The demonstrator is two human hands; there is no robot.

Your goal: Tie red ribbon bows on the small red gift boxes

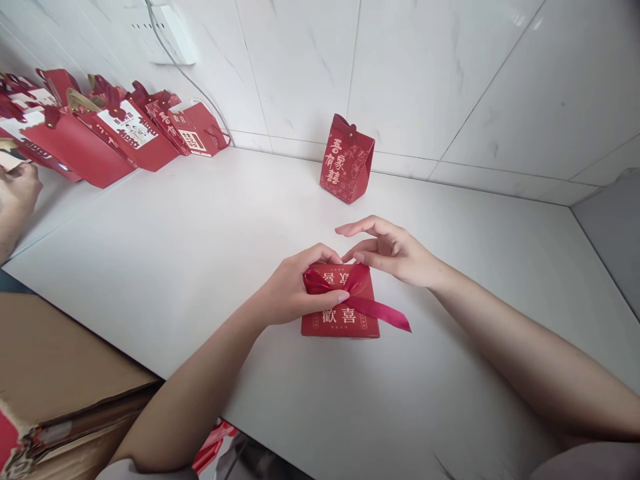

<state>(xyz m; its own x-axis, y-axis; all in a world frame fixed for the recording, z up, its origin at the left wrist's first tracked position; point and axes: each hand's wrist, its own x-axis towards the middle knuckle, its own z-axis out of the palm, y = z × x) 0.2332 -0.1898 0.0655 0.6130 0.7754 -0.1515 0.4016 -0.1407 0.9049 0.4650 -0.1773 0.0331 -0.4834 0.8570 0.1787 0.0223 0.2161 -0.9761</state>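
A red gift box (340,327) with pale Chinese characters lies in front of me on the white table. A dark-red satin ribbon (383,313) crosses its top, with a loop on the left and a loose tail on the right. My left hand (295,287) is closed around the box's left side, its thumb pressing the ribbon's middle; its fingertips are partly hidden behind the box. At the back right corner, my right hand (390,250) has its fingers stretched and apart. Its thumb is close to the ribbon's upper loop; whether they touch I cannot tell.
A finished-looking red gift box (345,160) stands upright near the tiled wall. Several red gift bags (135,133) line the back left, below a wall socket (165,37) with a cable. Another person's hand (17,193) is at the left edge. A cardboard carton (60,353) stands at lower left.
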